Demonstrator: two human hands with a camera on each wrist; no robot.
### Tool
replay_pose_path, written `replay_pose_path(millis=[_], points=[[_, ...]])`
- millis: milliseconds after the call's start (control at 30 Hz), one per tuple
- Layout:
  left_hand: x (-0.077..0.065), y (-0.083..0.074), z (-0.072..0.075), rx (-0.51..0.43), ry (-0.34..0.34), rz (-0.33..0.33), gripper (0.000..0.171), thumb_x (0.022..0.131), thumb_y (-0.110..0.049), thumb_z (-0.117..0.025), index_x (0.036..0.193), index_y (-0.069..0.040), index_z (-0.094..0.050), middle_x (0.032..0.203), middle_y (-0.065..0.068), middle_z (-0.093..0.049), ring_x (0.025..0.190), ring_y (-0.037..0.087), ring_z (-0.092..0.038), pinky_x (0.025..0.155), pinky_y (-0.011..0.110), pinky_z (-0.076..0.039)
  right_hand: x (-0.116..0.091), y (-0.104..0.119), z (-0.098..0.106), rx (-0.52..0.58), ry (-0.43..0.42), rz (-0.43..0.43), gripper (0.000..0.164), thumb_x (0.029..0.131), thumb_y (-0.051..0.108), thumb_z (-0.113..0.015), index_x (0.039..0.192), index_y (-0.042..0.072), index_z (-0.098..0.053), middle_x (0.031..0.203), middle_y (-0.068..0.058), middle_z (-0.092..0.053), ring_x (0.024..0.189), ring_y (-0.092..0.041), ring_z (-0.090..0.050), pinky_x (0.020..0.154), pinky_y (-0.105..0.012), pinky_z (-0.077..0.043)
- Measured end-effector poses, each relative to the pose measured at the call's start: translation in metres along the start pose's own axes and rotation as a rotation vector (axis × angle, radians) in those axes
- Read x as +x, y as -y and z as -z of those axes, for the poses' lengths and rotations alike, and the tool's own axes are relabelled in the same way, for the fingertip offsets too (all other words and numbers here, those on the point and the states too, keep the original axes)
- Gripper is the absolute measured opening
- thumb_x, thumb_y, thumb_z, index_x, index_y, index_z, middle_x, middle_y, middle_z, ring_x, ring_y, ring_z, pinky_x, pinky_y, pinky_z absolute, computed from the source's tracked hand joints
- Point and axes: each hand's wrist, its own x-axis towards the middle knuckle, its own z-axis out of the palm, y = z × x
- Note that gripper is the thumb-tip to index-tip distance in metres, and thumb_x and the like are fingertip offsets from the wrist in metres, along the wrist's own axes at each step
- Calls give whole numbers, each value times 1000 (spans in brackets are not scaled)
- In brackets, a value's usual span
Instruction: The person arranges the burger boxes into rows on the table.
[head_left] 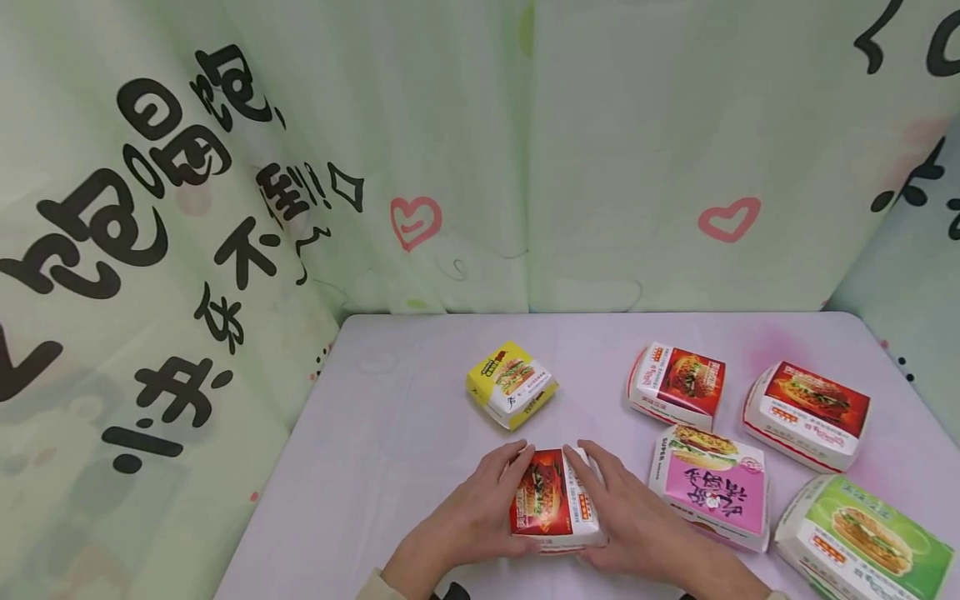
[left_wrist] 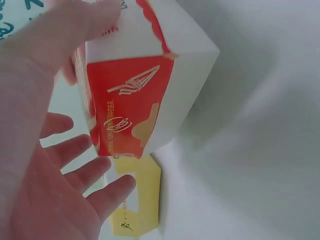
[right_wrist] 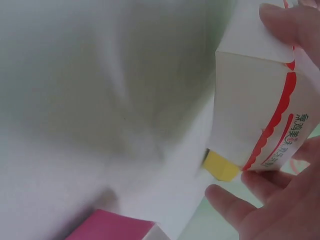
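A red and white burger box [head_left: 546, 500] is held between both hands near the front middle of the table. My left hand [head_left: 480, 504] grips its left side, thumb at the near edge and fingers toward the far edge. On the other side my right hand [head_left: 637, 521] grips it in the same way. The left wrist view shows the box's red side panel [left_wrist: 125, 110] with line drawings. A white side with a red scalloped stripe [right_wrist: 275, 117] faces the right wrist camera. Beyond the hands sits a small yellow burger box [head_left: 512, 385].
Right of the hands stand a pink burger box [head_left: 712, 492], a green one [head_left: 873, 533] and two more red and white boxes, one nearer [head_left: 678, 385] and one farther right [head_left: 810, 414]. The pale table [head_left: 360, 467] ends at a printed curtain [head_left: 600, 167].
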Motion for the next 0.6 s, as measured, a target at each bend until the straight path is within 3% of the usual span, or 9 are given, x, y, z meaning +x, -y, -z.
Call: replay_pose_path(millis=[100,233,400,600], points=[[0,-1,-1,11,-3,17,106,75,-52,-81,158,-24,-20,161,-4,-24,143,15,-34,106,34,-49,1,2,-1,3,-4,-40,115,67,46,-88,158,17,-24,156,-17,-30,134,-36,-46,103,-55,-49],[0,-2,-4,47,-5,-10,110,74,-48,-84,159,-26,-18,162,-3,-21,144,16,-31,108,33,-47,1,3,-3,6,-15,-90,115,66,47,-88,157,14,-26,154,-18,-33,132,-37,-47,102,-56,-49],[-1,-1,-11,181,-46,-56,115,73,-51,-84,160,-25,-13,164,1,-17,146,20,-29,114,35,-42,2,4,-6,7,-37,-121,115,65,48,-88,156,13,-27,153,-21,-33,132,-39,-47,98,-58,-51],[-1,1,-13,299,-89,-88,106,76,-53,-80,158,-20,-21,163,2,-20,147,21,-30,115,35,-40,3,7,-8,22,-44,-141,116,63,49,-90,156,14,-29,153,-22,-34,133,-40,-46,96,-58,-52]])
